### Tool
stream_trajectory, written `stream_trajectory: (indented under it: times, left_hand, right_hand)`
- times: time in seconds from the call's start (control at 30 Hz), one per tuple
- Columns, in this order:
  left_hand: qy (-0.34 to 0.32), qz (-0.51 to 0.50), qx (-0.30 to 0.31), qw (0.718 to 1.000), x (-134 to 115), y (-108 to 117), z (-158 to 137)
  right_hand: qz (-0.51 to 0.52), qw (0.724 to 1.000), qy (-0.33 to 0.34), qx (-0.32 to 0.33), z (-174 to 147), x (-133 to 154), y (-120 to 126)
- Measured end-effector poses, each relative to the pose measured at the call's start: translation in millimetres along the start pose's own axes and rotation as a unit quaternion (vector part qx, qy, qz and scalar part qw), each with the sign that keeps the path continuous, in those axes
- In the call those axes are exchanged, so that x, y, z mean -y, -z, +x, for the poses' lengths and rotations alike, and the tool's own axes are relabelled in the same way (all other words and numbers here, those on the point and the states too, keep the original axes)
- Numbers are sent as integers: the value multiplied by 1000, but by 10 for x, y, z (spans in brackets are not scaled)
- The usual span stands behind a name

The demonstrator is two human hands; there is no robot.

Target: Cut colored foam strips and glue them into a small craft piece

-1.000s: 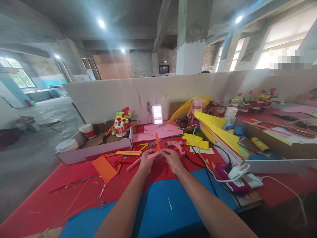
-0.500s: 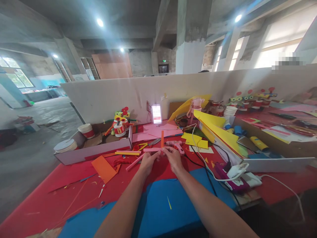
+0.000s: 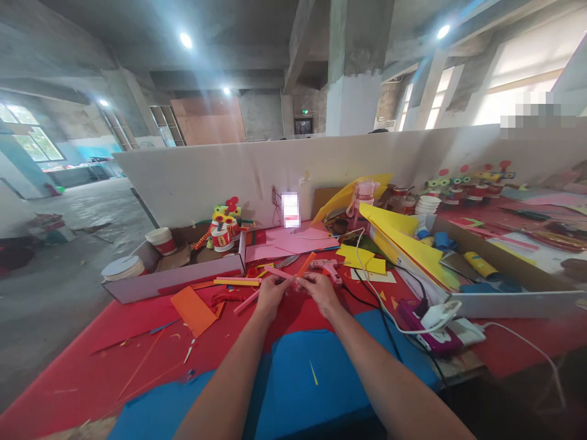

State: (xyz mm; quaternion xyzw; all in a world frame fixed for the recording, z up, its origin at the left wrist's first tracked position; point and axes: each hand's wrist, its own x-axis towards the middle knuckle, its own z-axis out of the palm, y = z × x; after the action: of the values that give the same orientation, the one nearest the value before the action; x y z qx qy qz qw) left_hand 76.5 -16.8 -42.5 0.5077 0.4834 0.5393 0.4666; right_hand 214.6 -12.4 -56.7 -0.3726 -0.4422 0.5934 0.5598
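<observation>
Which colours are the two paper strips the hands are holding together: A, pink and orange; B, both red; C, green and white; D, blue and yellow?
A: the left hand and right hand pinch a pink strip crossed with an orange strip.

Left hand (image 3: 270,294) and right hand (image 3: 321,290) seemingly pinch crossed pink strip (image 3: 277,273) and orange strip (image 3: 306,264)

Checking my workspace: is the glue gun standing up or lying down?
Lying down: the glue gun rests on its side on the red table, beyond the right hand.
</observation>
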Motion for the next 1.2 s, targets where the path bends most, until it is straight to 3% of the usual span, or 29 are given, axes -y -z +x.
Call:
stream_trajectory:
  times: [0.5, 0.67, 0.8, 1.03, 1.2]
  left_hand:
    - [-25, -21, -10, 999, -21, -5, -19]
    - [-30, -42, 2, 999, -68, -21, -41]
    - [-19, -15, 24, 999, -58, -45, -52]
    - [-27, 20, 1, 999, -34, -33, -41]
    - [-25, -1, 26, 999, -42, -36, -47]
  right_hand:
    - [15, 999, -33, -15, -29, 33, -53]
    - [69, 996, -21, -44, 16, -12, -58]
    - [44, 997, 3, -63, 47, -81, -47]
    - [17, 999, 9, -47, 63, -125, -16]
    - [30, 999, 11, -33, 49, -95, -15]
